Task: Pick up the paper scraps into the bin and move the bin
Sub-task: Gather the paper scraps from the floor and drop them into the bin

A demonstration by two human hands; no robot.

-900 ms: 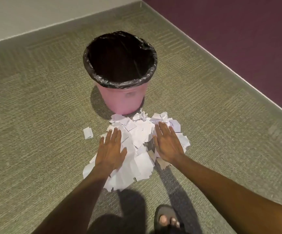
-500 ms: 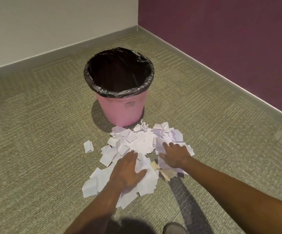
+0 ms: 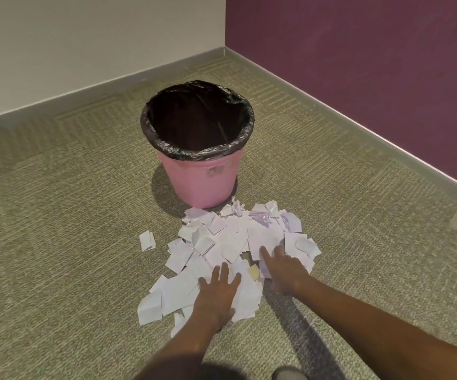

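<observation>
Both hands lie flat, fingers spread, grasping nothing: left hand (image 3: 217, 293) and right hand (image 3: 284, 270) press the near edge of the paper scraps (image 3: 230, 242) heaped on the carpet (image 3: 71, 242), just near of the pink bin (image 3: 202, 182).

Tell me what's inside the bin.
The bin shows only its black liner; no scraps are visible inside. The dark bottom is hard to make out, so small pieces there can't be ruled out.

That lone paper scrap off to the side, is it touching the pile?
Apart. The head view shows bare carpet between the lone scrap and the pile.
</observation>
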